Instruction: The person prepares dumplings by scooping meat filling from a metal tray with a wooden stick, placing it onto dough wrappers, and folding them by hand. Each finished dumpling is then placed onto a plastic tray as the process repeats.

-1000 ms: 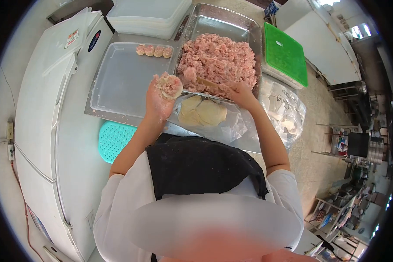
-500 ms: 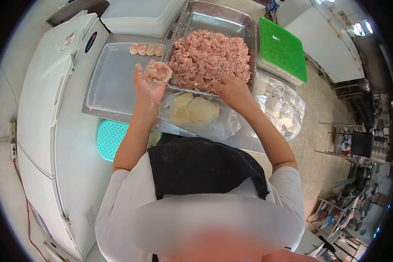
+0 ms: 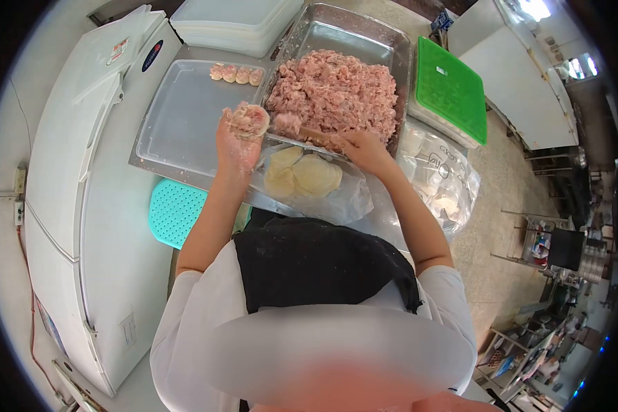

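Observation:
My left hand (image 3: pixel 235 145) is raised over the clear plastic tray (image 3: pixel 178 117) and cups a round wrapper filled with pink minced meat (image 3: pixel 249 119). My right hand (image 3: pixel 361 149) grips a flat wooden spatula (image 3: pixel 314 134) whose tip carries a lump of mince toward the filled wrapper. The metal pan (image 3: pixel 356 36) behind both hands holds a big heap of minced meat (image 3: pixel 334 90). A stack of round dough wrappers (image 3: pixel 303 174) lies on plastic film just below my hands. Several finished dumplings (image 3: pixel 236 73) line the clear tray's far edge.
A white chest freezer (image 3: pixel 82 123) runs along the left. A teal perforated mat (image 3: pixel 175 211) lies under the tray's near edge. Stacked white lidded boxes (image 3: pixel 237 20) stand at the back, a green lid (image 3: pixel 449 88) on a box at the right, and a bag of wrappers (image 3: pixel 443 172) beside it.
My right hand lifted out of the mince heap with the spatula, now loaded with meat and pointing at the wrapper. My left hand stayed almost in place with the filled wrapper.

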